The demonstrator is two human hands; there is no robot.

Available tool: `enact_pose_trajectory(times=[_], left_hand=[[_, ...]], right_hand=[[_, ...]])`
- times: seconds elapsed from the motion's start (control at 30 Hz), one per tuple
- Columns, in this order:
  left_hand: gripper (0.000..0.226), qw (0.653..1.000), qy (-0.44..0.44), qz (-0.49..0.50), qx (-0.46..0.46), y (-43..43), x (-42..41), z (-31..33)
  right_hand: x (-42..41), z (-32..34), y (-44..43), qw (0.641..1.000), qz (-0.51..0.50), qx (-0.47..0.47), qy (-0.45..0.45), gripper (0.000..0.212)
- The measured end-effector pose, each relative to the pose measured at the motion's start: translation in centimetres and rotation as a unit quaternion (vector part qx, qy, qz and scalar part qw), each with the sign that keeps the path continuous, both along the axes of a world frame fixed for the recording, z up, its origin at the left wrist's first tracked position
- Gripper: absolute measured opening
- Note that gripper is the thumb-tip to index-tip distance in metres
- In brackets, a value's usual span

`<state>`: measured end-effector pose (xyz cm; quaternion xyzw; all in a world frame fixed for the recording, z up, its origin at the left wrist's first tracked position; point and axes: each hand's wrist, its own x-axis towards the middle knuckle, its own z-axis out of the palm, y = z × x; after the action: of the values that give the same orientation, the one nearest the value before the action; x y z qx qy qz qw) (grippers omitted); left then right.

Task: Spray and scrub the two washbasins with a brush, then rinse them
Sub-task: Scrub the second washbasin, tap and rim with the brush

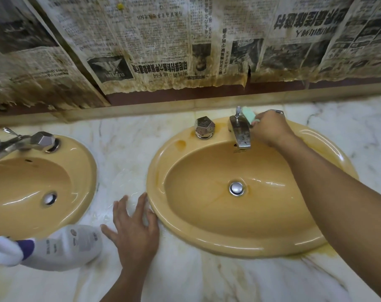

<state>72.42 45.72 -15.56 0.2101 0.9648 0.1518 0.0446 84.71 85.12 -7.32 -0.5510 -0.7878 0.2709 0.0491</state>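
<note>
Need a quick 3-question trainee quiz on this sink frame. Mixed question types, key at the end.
1. True or false: the right hand holds the green brush up by the tap of the right basin.
2. Pick one. The left hand is: A) gripping the tap; B) resting flat, fingers spread, on the marble counter; C) inside the right basin.
3. Fill in: the wall behind the counter is covered in stained ____.

Key: 1 true; 2 B; 3 newspaper.
</note>
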Motion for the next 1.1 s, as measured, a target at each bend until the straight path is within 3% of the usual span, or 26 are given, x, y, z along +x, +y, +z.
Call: enact_pose_trajectory(times=[0.13,0.23,0.33,0.4,0.47,0.6,0.8,0.93,1.1], left_hand=[[0.044,1.0,-0.007,-0.008,0.0,-0.1,-0.1,-0.3],[0.053,1.0,0.0,-0.018,-0.01,-0.2,-0.2,-0.3],[0.055,0.999,0.003,-0.029,-0.011,-0.2,-0.3,-0.3],[0.055,0.999,0.0,-0.032,-0.013,-0.2,-0.3,-0.4],[0.055,0.999,0.001,-0.03,-0.028,-0.1,-0.1,-0.3],[0.048,0.996,0.011,-0.04,-0.081,0.0,-0.9,0.2],[0.05,0.993,0.021,-0.084,-0.078,-0.3,-2.1,0.4],[0.059,0.993,-0.004,-0.105,-0.054,-0.6,-2.6,-0.2],[0.057,0.993,-0.029,-0.103,-0.058,-0.6,-3.0,-0.8]], right_hand=[[0.1,-0.8,-0.5,1.0,0.002,0.006,0.009,0.024],[2.8,-1.1,-2.5,0.992,-0.049,-0.053,0.1,0.026],[5.9,-1.5,-5.9,0.941,-0.162,-0.164,0.247,0.025],[7.2,-1.9,-8.6,0.906,-0.225,-0.206,0.295,0.031],[7.7,-1.7,-12.1,0.896,-0.245,-0.224,0.296,0.039],[6.9,-1.5,-18.0,0.923,-0.179,-0.218,0.264,0.06],[2.7,-0.6,-19.9,0.95,-0.098,-0.14,0.262,0.043],[-1.8,-1.6,-17.9,0.955,-0.142,-0.068,0.252,0.042],[-7.3,-1.5,-14.3,0.951,-0.204,-0.066,0.223,0.04]])
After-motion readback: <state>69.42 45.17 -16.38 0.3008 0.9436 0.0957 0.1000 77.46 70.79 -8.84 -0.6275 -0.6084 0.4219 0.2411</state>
